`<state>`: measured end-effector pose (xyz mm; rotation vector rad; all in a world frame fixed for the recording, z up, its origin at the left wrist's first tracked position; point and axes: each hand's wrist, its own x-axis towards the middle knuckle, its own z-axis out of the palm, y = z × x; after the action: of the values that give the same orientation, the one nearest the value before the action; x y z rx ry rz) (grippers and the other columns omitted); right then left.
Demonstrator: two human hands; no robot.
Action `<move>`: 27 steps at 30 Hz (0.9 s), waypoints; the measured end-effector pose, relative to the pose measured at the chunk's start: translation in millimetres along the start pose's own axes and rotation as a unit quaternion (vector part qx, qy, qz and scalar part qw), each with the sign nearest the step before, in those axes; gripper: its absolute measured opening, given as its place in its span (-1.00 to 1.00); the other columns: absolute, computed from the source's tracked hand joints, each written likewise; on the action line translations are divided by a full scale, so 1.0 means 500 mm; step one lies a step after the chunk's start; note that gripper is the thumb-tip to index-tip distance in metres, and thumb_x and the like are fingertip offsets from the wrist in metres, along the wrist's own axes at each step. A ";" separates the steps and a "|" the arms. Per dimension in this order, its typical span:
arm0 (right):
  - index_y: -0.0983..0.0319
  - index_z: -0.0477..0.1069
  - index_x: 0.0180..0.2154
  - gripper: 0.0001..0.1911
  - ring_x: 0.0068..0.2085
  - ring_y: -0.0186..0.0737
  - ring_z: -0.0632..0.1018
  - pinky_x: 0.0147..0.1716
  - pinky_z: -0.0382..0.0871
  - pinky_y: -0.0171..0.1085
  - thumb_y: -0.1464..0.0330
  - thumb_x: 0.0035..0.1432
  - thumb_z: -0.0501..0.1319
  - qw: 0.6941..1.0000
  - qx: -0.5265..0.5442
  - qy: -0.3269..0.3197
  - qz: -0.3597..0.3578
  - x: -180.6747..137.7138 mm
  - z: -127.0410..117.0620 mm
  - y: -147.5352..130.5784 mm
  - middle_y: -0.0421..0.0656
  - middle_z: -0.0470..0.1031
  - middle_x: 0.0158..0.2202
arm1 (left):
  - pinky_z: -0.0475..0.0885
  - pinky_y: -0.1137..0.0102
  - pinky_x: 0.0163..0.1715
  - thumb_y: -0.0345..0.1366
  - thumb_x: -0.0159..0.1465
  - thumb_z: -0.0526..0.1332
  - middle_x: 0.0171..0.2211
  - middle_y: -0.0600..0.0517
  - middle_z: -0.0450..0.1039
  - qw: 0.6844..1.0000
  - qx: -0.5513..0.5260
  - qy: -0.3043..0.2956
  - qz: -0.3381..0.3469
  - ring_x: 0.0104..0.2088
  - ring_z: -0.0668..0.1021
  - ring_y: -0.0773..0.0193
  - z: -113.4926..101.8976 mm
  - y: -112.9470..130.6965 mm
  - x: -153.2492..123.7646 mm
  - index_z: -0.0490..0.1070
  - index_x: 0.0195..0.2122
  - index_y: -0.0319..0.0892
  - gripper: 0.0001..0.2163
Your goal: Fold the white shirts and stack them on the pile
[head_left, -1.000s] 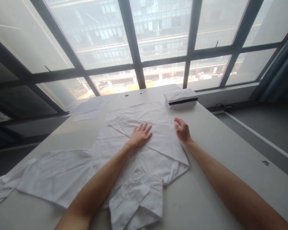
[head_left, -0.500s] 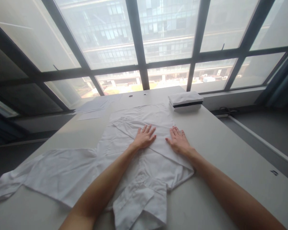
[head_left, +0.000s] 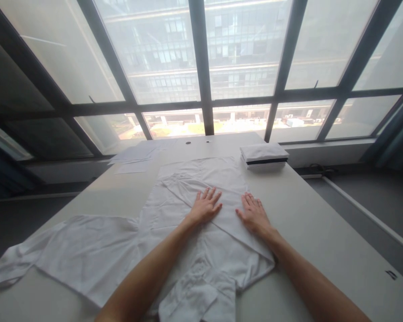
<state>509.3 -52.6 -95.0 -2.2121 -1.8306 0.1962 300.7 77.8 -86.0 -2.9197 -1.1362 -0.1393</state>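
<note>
A white shirt [head_left: 174, 214] lies spread on the table, its collar end towards me at the bottom of the view. One sleeve [head_left: 87, 250] stretches out flat to the left. The right side is folded over across the shirt's body, with creases running diagonally. My left hand [head_left: 205, 205] rests palm down on the middle of the shirt, fingers spread. Near the shirt's right edge, my right hand [head_left: 253, 213] also lies flat on the folded part, its fingers stretched out. Neither hand grips the cloth.
A stack of folded white clothes [head_left: 264, 154] with a dark band stands at the table's far right. Sheets of white paper [head_left: 134, 156] lie at the far left. The white table [head_left: 309, 237] reaches to large windows [head_left: 242, 49]. A small dark mark [head_left: 391, 274] is near the right edge.
The camera has tilted up slightly, so everything sits lower in view. Both hands stay flat at about the same places on the shirt.
</note>
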 end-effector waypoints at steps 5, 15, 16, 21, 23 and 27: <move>0.39 -0.02 0.41 -0.24 0.46 -0.05 -0.07 0.39 -0.28 0.00 0.08 0.36 -0.07 1.000 -0.006 -0.006 0.005 -0.001 -0.001 0.000 0.02 -0.11 0.47 | -0.06 -0.17 0.31 0.05 0.44 -0.09 0.46 -0.03 -0.07 1.000 -0.010 0.006 -0.005 0.43 0.01 -0.08 0.000 0.004 -0.002 0.04 0.42 0.06 -0.45; 0.38 -0.01 0.41 -0.25 0.46 -0.05 -0.05 0.39 -0.25 0.00 0.09 0.35 -0.07 1.000 -0.020 -0.004 0.009 0.000 0.005 0.000 0.02 -0.06 0.46 | -0.03 -0.15 0.32 0.05 0.43 -0.04 0.44 -0.03 0.01 0.999 -0.023 0.024 -0.005 0.42 0.03 -0.08 -0.010 0.012 -0.013 0.12 0.40 0.05 -0.46; 0.38 0.00 0.41 -0.25 0.46 -0.05 -0.05 0.39 -0.25 0.01 0.09 0.35 -0.07 1.000 -0.021 -0.002 0.009 0.000 0.007 0.001 0.02 -0.06 0.46 | -0.03 -0.14 0.33 0.06 0.43 -0.04 0.44 -0.03 0.00 0.999 -0.024 0.023 -0.006 0.42 0.03 -0.08 -0.011 0.013 -0.013 0.12 0.40 0.06 -0.46; 0.36 0.02 0.40 -0.26 0.45 -0.03 -0.02 0.38 -0.23 0.02 0.08 0.35 -0.09 0.999 -0.031 0.009 0.005 0.002 0.018 0.008 0.01 -0.03 0.46 | -0.06 -0.14 0.33 0.10 0.43 -0.09 0.45 -0.02 -0.02 0.999 -0.028 0.018 -0.005 0.42 0.03 -0.08 -0.009 0.013 -0.013 0.10 0.40 0.06 -0.44; 0.37 0.02 0.40 -0.26 0.45 -0.02 0.00 0.38 -0.22 0.02 0.08 0.36 -0.11 0.999 -0.041 0.013 0.000 0.002 0.022 0.011 0.02 -0.03 0.46 | -0.08 -0.15 0.33 0.12 0.43 -0.10 0.45 -0.02 -0.04 0.999 -0.031 0.015 -0.003 0.43 0.02 -0.09 -0.007 0.012 -0.013 0.09 0.41 0.06 -0.42; 0.39 0.03 0.40 -0.26 0.44 -0.01 0.00 0.37 -0.21 0.03 0.08 0.36 -0.12 0.998 -0.054 0.016 -0.004 0.002 0.026 0.014 0.02 -0.03 0.46 | -0.09 -0.17 0.32 0.15 0.42 -0.11 0.45 -0.04 -0.05 0.999 -0.038 0.014 -0.001 0.43 0.00 -0.11 -0.003 0.010 -0.014 0.08 0.41 0.05 -0.40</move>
<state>512.5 -51.1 -109.4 -2.2637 -1.8742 0.0613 298.9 69.4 -84.7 -2.9710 -1.1556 -0.2277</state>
